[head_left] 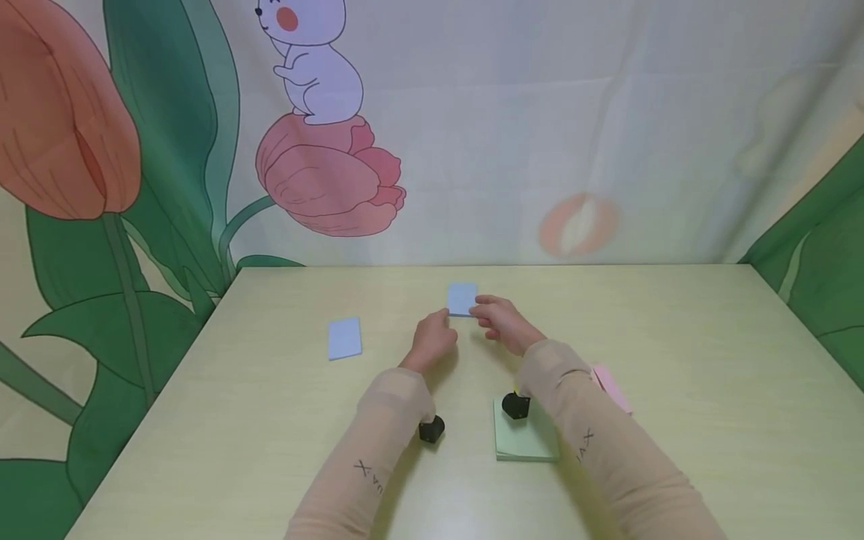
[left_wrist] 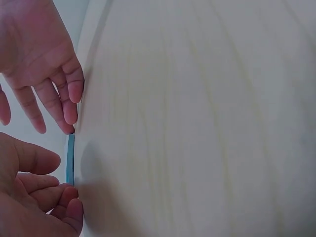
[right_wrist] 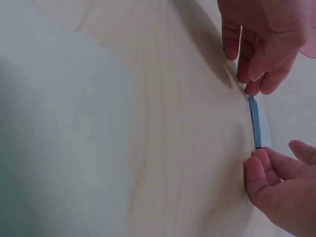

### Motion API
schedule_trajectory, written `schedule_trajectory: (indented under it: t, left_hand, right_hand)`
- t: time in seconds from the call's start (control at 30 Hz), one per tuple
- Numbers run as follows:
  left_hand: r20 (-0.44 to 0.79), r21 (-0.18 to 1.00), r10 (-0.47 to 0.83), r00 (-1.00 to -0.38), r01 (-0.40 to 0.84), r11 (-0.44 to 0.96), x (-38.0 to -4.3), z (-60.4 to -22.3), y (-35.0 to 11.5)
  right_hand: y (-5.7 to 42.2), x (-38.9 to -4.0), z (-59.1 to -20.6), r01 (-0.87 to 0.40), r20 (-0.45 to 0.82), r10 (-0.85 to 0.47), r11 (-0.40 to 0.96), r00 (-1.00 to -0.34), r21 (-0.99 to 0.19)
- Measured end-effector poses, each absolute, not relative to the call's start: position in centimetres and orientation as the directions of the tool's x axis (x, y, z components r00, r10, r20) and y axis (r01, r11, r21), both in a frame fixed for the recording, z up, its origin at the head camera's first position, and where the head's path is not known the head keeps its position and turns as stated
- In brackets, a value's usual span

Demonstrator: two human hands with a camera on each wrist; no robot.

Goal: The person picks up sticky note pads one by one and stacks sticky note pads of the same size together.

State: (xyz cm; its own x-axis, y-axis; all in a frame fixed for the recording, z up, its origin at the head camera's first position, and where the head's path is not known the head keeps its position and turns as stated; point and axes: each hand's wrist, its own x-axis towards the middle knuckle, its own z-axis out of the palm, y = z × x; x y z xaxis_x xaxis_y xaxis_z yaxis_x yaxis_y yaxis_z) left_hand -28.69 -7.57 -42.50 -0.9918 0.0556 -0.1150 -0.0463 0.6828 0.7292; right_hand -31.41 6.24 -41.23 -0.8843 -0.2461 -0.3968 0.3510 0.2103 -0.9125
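A small light-blue paper pad [head_left: 462, 298] lies near the table's far edge, between my two hands. My left hand [head_left: 432, 341] has its fingertips at the pad's near left corner, its fingers loosely bent. On the other side, my right hand [head_left: 505, 322] reaches the pad's right edge with relaxed, fairly straight fingers. Seen edge-on in the left wrist view, the blue pad [left_wrist: 70, 158] is a thin strip with fingertips at both ends. The right wrist view gives the same pad [right_wrist: 254, 123] edge-on, with neither thumb closed over it.
A second light-blue pad [head_left: 345, 338] lies to the left. Nearer me sits a larger green pad [head_left: 529, 442], under the right wrist's black camera [head_left: 516, 406]. A pink pad [head_left: 612, 388] is partly hidden by my right sleeve. A printed curtain [head_left: 472, 150] hangs behind the table.
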Motion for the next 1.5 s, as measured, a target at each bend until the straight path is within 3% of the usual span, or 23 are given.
schedule_trajectory:
  t: [0.53,1.13,1.5]
  left_hand:
    - [-0.048,0.725,0.07,-0.996,0.013,0.689,-28.3,-42.5,-8.1]
    - [-0.074,0.728,-0.025,-0.997,-0.072,0.682,-28.2,-42.5,-8.5]
    - [-0.105,0.715,-0.042,-0.994,-0.105,0.691,-28.0,-42.4,-8.6]
  right_hand:
    - [6.6,-31.2,-41.4,0.323,-0.378,-0.256,0.233,-0.889,-0.917]
    - [7.4,-31.0,-41.9,0.292,-0.338,-0.208,0.225,-0.918,-0.93]
    - [7.7,-30.9,-42.1,0.372,-0.414,-0.142,0.254,-0.899,-0.893]
